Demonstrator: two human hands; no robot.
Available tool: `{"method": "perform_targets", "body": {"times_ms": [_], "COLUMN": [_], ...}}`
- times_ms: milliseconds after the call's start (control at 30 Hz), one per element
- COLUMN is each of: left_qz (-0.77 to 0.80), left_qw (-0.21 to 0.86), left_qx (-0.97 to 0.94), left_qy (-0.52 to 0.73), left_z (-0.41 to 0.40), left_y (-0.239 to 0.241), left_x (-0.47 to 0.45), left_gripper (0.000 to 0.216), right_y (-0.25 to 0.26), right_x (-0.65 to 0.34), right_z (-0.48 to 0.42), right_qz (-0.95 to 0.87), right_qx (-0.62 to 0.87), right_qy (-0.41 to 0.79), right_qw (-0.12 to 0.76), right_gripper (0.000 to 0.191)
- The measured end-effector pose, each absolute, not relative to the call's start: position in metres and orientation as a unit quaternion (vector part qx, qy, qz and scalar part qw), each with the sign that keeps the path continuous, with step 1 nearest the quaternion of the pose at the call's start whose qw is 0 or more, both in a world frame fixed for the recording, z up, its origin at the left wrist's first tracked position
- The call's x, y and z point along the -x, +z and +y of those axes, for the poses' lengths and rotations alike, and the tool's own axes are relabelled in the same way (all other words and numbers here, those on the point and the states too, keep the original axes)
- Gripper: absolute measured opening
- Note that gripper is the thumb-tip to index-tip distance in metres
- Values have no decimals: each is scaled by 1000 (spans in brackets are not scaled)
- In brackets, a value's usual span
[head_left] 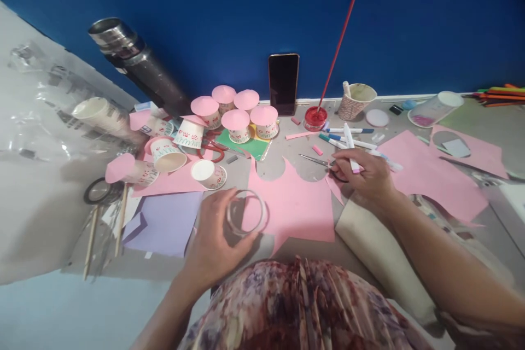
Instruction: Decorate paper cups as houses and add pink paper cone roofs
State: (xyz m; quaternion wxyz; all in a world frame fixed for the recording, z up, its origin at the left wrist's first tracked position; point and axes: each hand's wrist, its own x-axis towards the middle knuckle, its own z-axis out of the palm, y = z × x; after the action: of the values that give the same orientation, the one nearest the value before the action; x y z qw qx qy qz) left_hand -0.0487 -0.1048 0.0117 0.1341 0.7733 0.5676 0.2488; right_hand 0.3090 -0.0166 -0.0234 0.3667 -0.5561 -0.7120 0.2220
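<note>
At near centre, the left hand [216,236] is gripping a white ring [229,217] at the left edge of the pink paper [297,205]; farther right, the right hand [372,176] is pinching a white marker [349,139]. Ring positioning is apparently occurring, the next move requiring steady contact.

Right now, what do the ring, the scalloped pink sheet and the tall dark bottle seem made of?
Ring: probably plastic or card; pale, holding a stiff round shape.
Pink sheet: paper or thin card, matte, with cleanly cut curves.
Dark bottle: likely metal, given the shiny silvery neck; whether its darker body is painted or coated, I cannot tell.
</note>
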Motion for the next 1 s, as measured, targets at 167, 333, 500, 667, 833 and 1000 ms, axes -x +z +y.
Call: {"method": "perform_targets", "body": {"times_ms": [167,333,500,667,833,1000], "left_qz": [480,496,493,482,501,482], "left_qw": [193,170,146,148,184,146], "left_qx": [-825,-830,-836,-831,-796,-819], "left_qy": [228,191,189,235,283,277], "left_z": [-76,-66,-65,-71,-80,-78], "left_y": [2,-20,-32,-34,-37,-40], "left_x": [-11,-32,-32,-21,-6,-6], "left_gripper": [87,91,95,77,34,26], "right_y": [-35,-36,-32,-29,-17,-12], "right_x": [-310,-309,-310,-308,-301,-297], "right_z": [-13,-11,-9,-10,-21,-37], "right_qz": [-729,-758,-758,-777,-859,-902], "right_qx": [509,480,480,464,397,368], "right_qy": [200,162,165,148,153,88], "right_qw": [411,411,409,399,284,208], "right_gripper": [19,19,18,17,16,18]}}
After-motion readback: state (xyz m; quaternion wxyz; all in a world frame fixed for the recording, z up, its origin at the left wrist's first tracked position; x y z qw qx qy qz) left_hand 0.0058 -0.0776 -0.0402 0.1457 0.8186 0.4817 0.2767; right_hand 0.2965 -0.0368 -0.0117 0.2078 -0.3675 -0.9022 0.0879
